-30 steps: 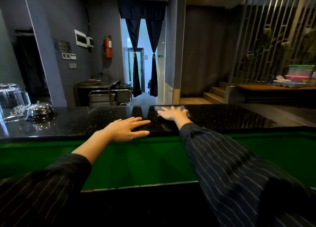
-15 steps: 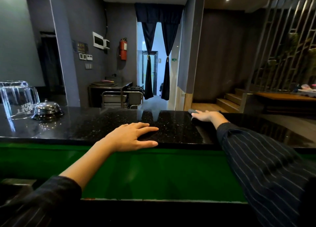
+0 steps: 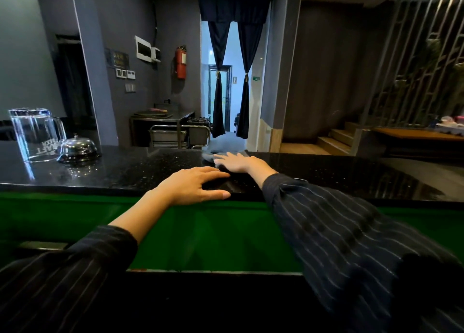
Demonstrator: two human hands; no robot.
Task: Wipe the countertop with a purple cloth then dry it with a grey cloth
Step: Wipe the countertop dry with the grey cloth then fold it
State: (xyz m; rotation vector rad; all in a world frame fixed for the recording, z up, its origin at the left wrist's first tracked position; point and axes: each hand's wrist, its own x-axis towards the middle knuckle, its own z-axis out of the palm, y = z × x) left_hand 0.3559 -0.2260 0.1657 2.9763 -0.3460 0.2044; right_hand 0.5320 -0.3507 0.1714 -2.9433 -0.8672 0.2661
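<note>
I'm pressing right grip (image 3: pixel 233 162) flat on cloth (image 3: pixel 208 157) at far edge of bench (image 3: pixel 140 172), left grip (image 3: pixel 193 185) resting flat; cloth risking sliding over

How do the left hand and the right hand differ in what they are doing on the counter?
The left hand rests at the near edge of the counter with nothing under it; the right hand reaches to the far edge and presses flat on a greyish cloth. The left forearm is bare; the right sleeve reaches the wrist. Both hands lie open, palms down.
</note>
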